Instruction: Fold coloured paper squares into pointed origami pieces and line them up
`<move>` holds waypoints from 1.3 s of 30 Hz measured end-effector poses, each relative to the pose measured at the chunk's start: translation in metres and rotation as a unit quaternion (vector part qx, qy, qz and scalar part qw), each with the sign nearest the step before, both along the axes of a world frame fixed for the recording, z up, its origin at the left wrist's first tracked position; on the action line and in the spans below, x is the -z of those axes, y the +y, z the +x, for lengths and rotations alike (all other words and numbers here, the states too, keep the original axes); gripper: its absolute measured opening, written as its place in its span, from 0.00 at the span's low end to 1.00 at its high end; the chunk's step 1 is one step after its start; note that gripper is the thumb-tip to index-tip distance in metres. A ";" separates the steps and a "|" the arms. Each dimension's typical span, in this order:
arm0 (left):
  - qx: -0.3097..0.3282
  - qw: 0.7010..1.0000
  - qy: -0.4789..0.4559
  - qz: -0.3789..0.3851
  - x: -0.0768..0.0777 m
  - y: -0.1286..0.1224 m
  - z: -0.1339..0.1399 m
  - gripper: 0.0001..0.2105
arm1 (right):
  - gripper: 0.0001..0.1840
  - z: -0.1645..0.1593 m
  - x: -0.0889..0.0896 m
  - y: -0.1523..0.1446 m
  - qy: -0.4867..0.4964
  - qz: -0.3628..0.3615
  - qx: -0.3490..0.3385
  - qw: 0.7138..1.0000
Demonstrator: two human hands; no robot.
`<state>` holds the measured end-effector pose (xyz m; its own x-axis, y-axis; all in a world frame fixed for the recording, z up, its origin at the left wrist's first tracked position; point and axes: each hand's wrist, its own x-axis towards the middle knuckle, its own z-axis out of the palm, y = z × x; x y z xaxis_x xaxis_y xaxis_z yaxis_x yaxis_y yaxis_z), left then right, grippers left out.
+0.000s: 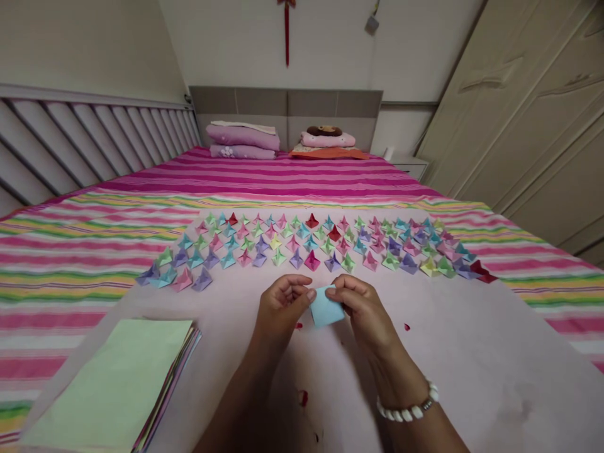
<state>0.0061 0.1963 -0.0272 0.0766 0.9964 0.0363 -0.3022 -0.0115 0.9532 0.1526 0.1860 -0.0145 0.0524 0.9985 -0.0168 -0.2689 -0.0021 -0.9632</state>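
Note:
A small light-blue paper square (327, 309), which looks folded, is held up between my two hands over the pale board. My left hand (282, 306) pinches its upper left corner between thumb and fingers. On the other side, my right hand (366, 308) grips the upper right edge, thumb on the near face. The fingers behind the paper are partly hidden. Beyond my hands stand several rows of folded paper boats (312, 260) in pink, blue, green, purple, yellow and red.
A stack of coloured paper sheets (117, 371), pale green on top, lies at the left of the pale board (472, 352). Red scraps (302, 397) are scattered near me. The board rests on a striped bed (542, 270). Folded bedding (243, 138) sits by the headboard.

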 end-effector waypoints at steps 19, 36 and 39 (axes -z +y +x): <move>-0.003 0.998 0.022 0.058 -0.003 -0.005 0.002 0.08 | 0.14 0.000 0.001 0.001 0.057 0.033 0.065 0.996; 0.006 0.983 0.082 0.166 -0.007 -0.002 -0.011 0.15 | 0.14 0.009 0.002 -0.002 -0.018 0.067 -0.008 0.998; -0.012 0.973 0.118 0.197 -0.006 -0.001 -0.011 0.14 | 0.15 0.009 -0.001 -0.003 -0.012 0.065 -0.019 0.998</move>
